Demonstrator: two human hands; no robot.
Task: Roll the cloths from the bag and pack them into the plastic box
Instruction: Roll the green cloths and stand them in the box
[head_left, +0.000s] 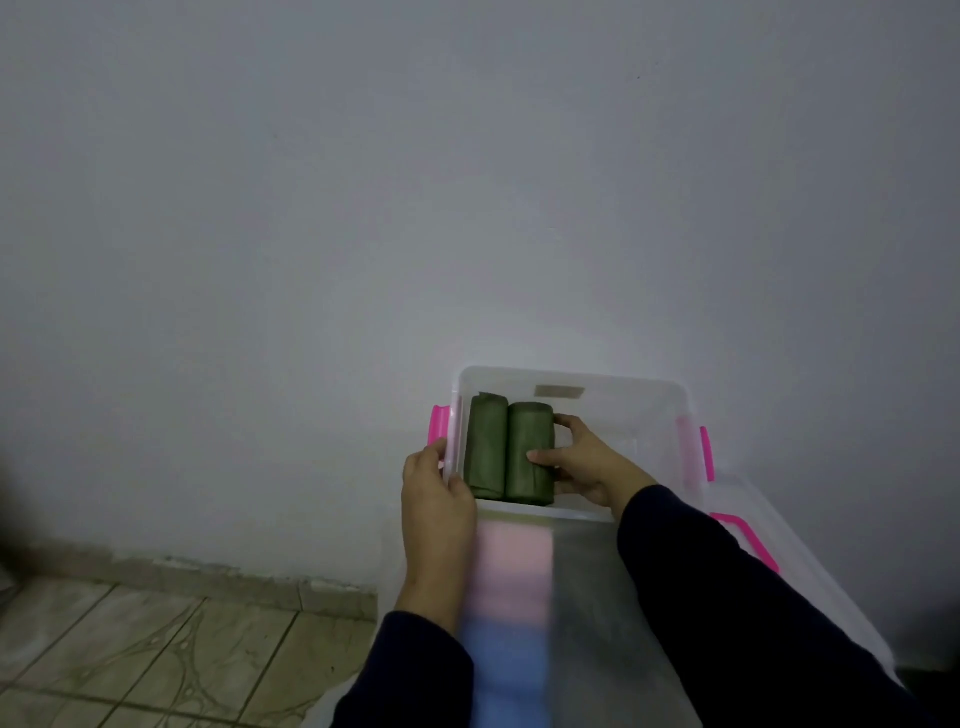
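A clear plastic box (644, 400) with pink latches stands against the wall. Two rolled green cloths lie side by side in its left half: one (485, 447) by the left wall, the other (530, 452) to its right. My right hand (576, 462) reaches into the box and grips the right-hand roll, thumb on top and fingers round its far side. My left hand (434, 493) holds the box's left rim near the pink latch (439, 423). The bag is not in view.
A clear lid (810, 561) with a pink latch leans at the box's right. A blurred pink, blue and grey surface (514, 597) lies in front of the box. A tiled floor (130, 649) is at the lower left; a plain wall fills the background.
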